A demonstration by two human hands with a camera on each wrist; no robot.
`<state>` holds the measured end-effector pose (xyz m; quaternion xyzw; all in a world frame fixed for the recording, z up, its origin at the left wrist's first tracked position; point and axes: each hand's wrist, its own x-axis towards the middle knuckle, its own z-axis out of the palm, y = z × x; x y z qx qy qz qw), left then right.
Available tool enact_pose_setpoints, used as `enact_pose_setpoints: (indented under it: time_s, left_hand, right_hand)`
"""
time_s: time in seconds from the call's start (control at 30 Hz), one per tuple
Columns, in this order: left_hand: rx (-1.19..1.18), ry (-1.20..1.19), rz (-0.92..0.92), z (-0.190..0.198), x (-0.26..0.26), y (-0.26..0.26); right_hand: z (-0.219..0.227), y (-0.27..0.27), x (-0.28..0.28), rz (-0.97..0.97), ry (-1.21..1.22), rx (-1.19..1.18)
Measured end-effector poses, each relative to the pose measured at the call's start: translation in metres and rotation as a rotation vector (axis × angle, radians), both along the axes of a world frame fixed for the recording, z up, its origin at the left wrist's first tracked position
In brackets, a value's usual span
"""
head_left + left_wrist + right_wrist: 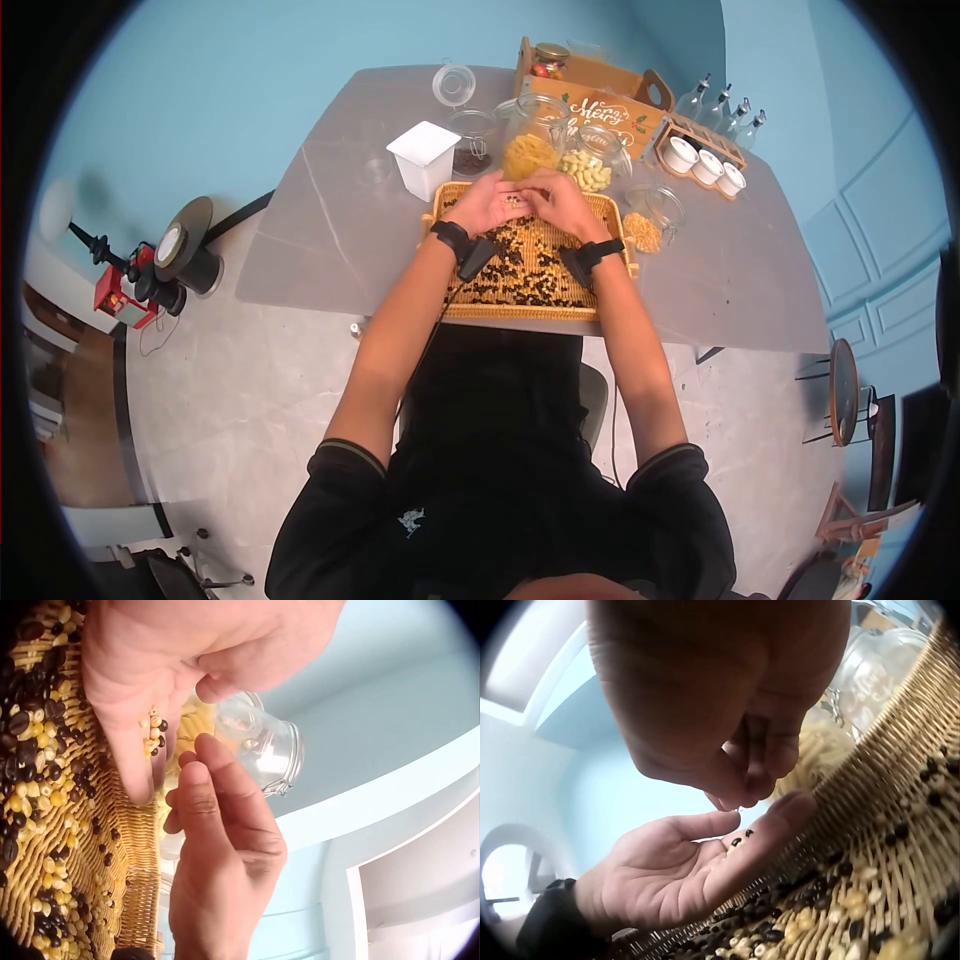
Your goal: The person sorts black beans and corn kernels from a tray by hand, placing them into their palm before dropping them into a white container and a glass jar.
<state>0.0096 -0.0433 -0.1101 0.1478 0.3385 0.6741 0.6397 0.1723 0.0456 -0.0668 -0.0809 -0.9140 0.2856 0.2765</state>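
Currently a few pale kernels and dark beans (154, 735) rest on our left hand (484, 206), palm up with fingers extended, above the far part of the wicker tray (515, 313). Our right hand (562, 202) bunches its fingertips just over them; we cannot tell whether it pinches anything. A scattered mix (525, 268) covers much of the tray, and beyond it stand glass jars (531, 150) on our grey worktop (335, 235), a white container (424, 165) to their left

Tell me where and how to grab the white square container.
Probably best by two opposite side walls of the white container, just under the rim, coming from above and the near left. It stands upright and its walls flare toward the top; the jar with dark contents crowds its right.
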Motion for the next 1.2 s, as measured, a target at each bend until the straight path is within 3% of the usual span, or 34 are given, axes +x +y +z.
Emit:
enact_pose_setpoints:
  time_s: [0.4,0.7,0.9,1.2]
  left_hand:
    - [-0.069,0.116,0.018,0.008,0.006,-0.006]
    - [-0.074,0.086,-0.004,0.004,0.002,-0.001]
    - [-0.051,0.048,-0.024,0.005,0.003,-0.003]
    - [-0.052,0.028,-0.018,0.003,0.002,-0.002]
  right_hand:
    - [-0.03,0.006,0.002,0.079,0.056,0.28]
    - [-0.025,-0.004,0.004,-0.067,-0.048,0.508]
    - [-0.023,-0.002,0.005,-0.132,-0.083,0.066]
    - [-0.02,-0.003,0.004,-0.142,-0.177,0.107]
